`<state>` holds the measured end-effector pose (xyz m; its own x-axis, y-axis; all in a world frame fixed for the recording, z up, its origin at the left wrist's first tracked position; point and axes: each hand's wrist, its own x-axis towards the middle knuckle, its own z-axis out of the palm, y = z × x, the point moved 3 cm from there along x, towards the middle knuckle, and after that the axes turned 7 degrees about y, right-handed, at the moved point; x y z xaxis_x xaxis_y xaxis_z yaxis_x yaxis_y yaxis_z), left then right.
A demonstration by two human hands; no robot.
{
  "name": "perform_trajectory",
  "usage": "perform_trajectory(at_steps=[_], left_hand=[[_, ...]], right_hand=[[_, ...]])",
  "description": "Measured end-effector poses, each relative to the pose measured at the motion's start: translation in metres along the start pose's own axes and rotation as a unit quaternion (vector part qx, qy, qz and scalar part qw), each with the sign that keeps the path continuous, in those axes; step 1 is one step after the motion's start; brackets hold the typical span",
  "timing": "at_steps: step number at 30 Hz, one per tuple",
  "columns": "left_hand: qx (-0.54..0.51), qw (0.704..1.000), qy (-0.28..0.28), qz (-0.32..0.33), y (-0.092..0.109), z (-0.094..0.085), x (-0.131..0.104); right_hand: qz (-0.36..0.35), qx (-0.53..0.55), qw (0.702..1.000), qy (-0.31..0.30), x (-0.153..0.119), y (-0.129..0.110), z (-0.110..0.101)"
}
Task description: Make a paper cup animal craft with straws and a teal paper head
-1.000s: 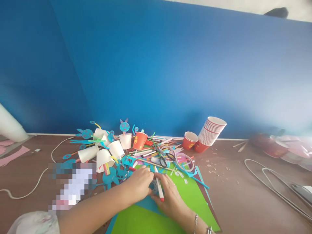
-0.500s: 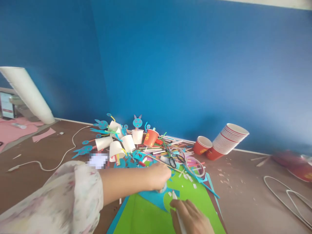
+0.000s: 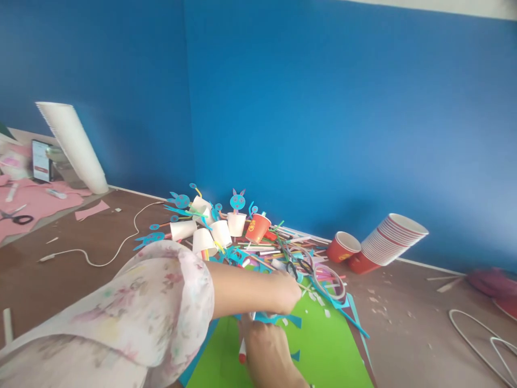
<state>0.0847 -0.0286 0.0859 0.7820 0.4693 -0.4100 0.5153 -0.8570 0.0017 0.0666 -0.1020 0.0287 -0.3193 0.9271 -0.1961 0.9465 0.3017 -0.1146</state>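
Figure [image 3: 237,202] behind green sheet [image 3: 327,345] looks done; blue paper [image 3: 295,321] atop doesn't. Your right hand [image 3: 267,345] grips marker [image 3: 242,357]; left hand [image 3: 285,293] fingers, can't tell.

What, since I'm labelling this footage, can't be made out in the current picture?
All in the head view:
Left hand: fingertips, hidden behind the hand itself.
Right hand: its grip on the white marker, hidden by its own back.
Blue paper: outline, partly covered by the hands.
Phone: screen text too small.
Reddish things: blurred, cut off by the right edge.
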Motion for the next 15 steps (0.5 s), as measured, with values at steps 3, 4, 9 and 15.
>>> perform_trajectory(at_steps=[3, 4, 9, 15], left_hand=[[-0.004, 1.000, 0.001, -0.001, 0.000, 0.003, 0.003], [-0.006, 1.000, 0.002, -0.001, 0.000, 0.003, 0.003], [-0.011, 1.000, 0.008, -0.003, 0.000, 0.006, 0.006], [-0.017, 1.000, 0.004, -0.003, -0.001, 0.011, 0.010]], right_hand=[[0.007, 0.010, 1.000, -0.003, 0.002, 0.000, 0.005], [0.008, 0.015, 1.000, -0.007, 0.003, 0.000, 0.007], [0.015, 0.032, 0.999, -0.012, 0.007, 0.001, 0.012], [0.021, 0.023, 1.000, -0.004, 0.010, 0.000, 0.011]])
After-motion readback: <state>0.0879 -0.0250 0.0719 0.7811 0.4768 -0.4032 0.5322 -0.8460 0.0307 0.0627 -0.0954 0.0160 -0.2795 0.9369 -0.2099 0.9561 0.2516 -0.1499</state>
